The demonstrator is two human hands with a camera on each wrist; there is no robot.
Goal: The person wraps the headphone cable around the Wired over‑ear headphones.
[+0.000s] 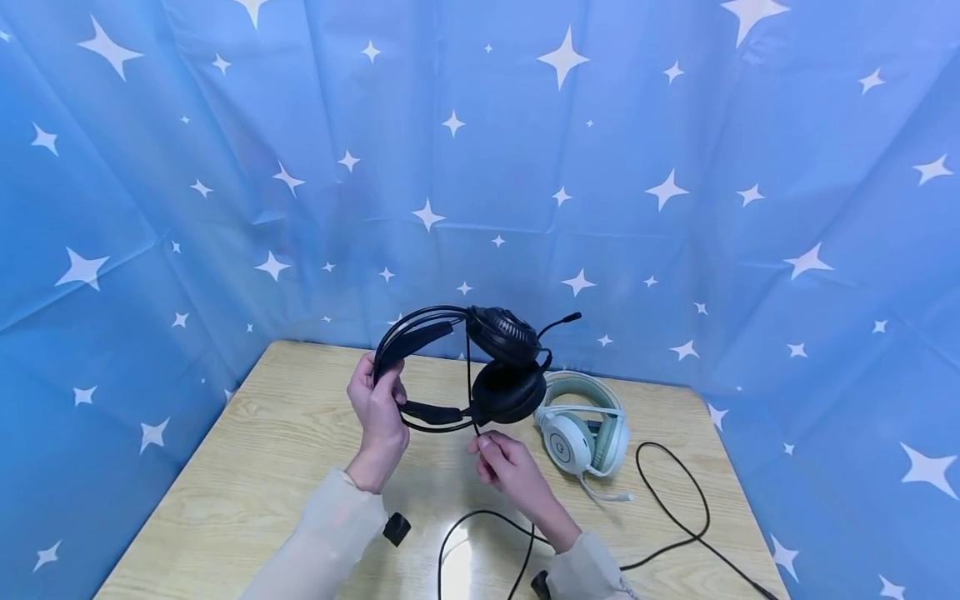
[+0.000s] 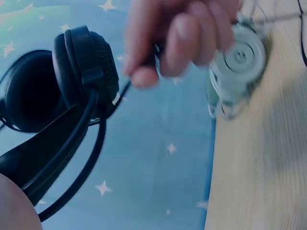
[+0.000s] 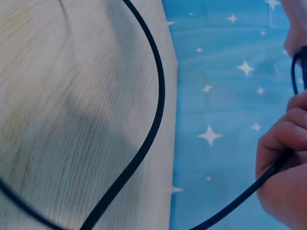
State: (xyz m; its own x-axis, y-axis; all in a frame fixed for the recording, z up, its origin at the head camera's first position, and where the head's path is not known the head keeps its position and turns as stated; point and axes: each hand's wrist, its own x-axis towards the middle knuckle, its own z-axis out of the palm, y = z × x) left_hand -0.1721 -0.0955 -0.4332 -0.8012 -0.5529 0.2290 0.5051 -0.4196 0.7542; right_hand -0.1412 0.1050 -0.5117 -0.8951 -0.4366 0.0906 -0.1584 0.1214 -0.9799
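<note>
a blue curtain point(image 1: 150, 208) printed with white stars stands along the left, back and right of the pale wood surface point(image 1: 247, 450). at the left, a person's arm in a whitish sleeve point(image 1: 322, 533) reaches in, a small black block point(image 1: 397, 528) just beside the cuff. the left hand point(image 1: 381, 412) holds the black headset point(image 1: 508, 392) by its headband, thumb and fingers curled round it, so that grip is closed on the band. the headset is up off the surface, on its side, its arch facing left and its two ear cups at the right, one above the other; a thin microphone arm point(image 1: 561, 322) points right from the upper cup. a dark cable point(image 1: 469, 367) runs down past the cups to the right hand point(image 1: 517, 475), whose grip is narrow, pinching the cable just below the lower cup. below, the cable bends in a loop on the surface and passes under the right forearm. further right, a pale green headset point(image 1: 567, 442) lies on the surface, its microphone pointing right. at the far right, more dark cable lies in a crossing loop.
</note>
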